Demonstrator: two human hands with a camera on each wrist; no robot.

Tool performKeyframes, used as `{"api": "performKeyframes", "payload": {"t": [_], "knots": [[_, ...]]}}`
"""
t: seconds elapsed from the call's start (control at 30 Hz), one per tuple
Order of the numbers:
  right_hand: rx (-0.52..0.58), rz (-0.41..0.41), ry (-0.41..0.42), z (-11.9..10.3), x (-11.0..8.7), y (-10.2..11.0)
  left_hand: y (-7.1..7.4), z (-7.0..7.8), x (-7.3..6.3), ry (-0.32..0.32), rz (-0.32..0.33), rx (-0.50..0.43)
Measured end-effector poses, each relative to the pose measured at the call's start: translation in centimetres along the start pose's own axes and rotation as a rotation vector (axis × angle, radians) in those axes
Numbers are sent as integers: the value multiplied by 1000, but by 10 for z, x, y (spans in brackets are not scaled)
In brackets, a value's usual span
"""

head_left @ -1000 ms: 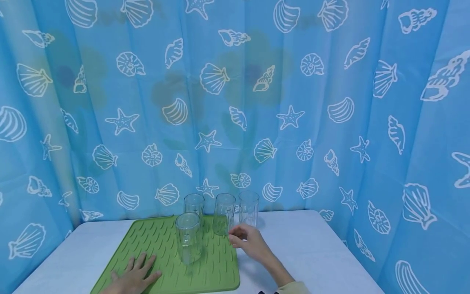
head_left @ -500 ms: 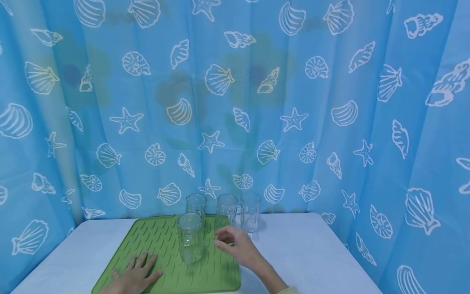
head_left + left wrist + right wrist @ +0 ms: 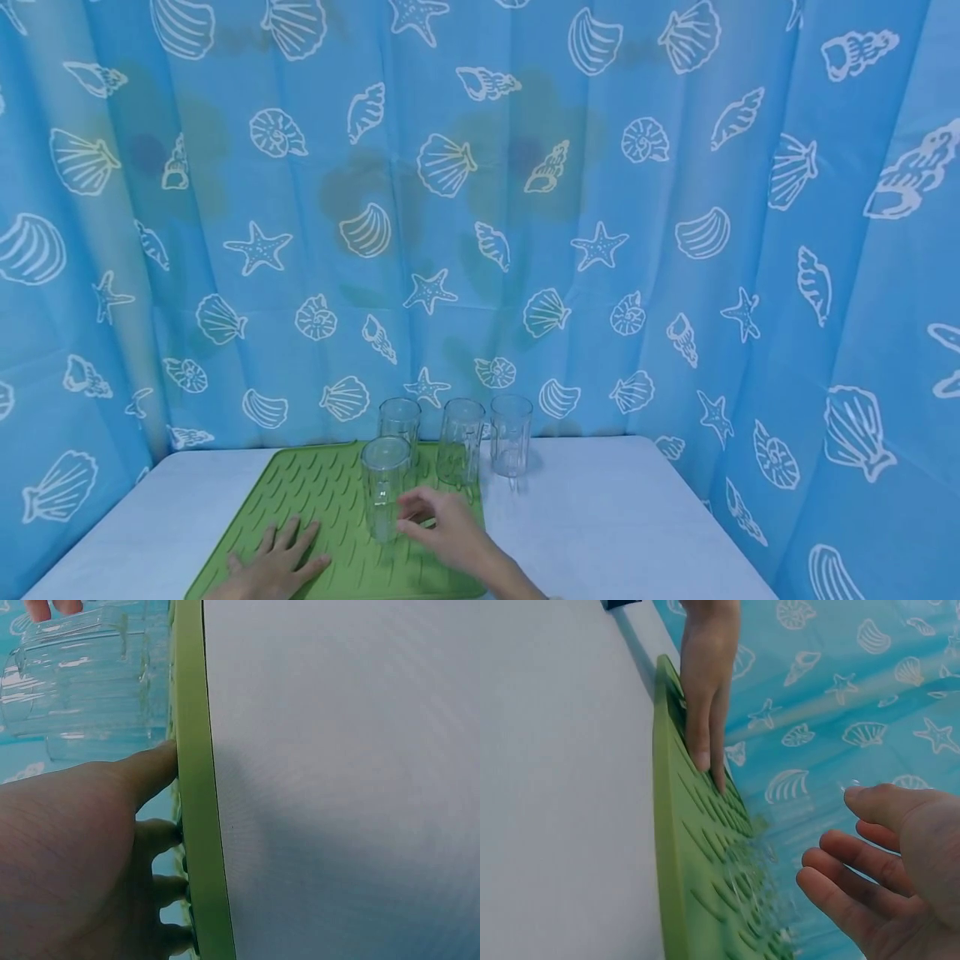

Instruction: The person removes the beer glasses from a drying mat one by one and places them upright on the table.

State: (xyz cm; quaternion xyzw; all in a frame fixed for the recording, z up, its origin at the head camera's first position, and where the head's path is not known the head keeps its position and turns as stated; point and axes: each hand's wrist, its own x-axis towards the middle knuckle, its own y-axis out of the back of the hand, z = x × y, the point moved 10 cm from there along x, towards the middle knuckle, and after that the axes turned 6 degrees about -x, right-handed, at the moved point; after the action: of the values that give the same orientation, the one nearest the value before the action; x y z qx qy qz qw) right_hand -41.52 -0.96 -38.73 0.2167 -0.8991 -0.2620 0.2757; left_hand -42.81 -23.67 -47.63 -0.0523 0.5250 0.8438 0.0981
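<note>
My left hand (image 3: 273,567) lies flat with spread fingers on a ribbed green mat (image 3: 442,575); in the left wrist view its thumb and fingertips rest near the mat's edge. Upright on the mat stands a clear glass mug (image 3: 382,479), the nearest one. My right hand (image 3: 450,529) is just right of this mug, thumb and fingers loosely curved, fingertips right at its side. In the right wrist view, a gap shows between the right thumb (image 3: 870,802) and fingers. Behind are two more clear glasses, one at back middle (image 3: 400,417) and one at back right (image 3: 459,442).
Another clear glass mug (image 3: 512,437) stands on the white tabletop (image 3: 600,517), just right of the mat. A blue curtain with white shell prints (image 3: 480,208) hangs behind the table and along both sides.
My right hand has moved left and nearer, from beside the rightmost mug to the nearest mug. My left hand has stayed on the mat, and the glasses keep their places.
</note>
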Motion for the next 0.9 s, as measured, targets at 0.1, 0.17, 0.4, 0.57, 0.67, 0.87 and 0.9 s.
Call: {"api": "performKeyframes", "payload": {"t": [0.1,0.17,0.4,0.57,0.67,0.87,0.9], "knots": [[-23,15,10,-3,2,-5,-1,-1,1,3,-4,-3],[-24,13,-5,-3,4,-8,-1,-1,1,7,-4,-6],[11,3,-61,1,9,-16,0,0,-1,25,-5,-33],[42,32,-78,3,12,-21,1,2,-3,26,-7,-29],[53,54,-77,4,12,-23,1,3,-3,28,-3,-19],[64,70,-38,3,14,-28,0,1,-1,35,2,2],[65,69,-33,3,14,-29,-1,1,-1,36,2,7]]}}
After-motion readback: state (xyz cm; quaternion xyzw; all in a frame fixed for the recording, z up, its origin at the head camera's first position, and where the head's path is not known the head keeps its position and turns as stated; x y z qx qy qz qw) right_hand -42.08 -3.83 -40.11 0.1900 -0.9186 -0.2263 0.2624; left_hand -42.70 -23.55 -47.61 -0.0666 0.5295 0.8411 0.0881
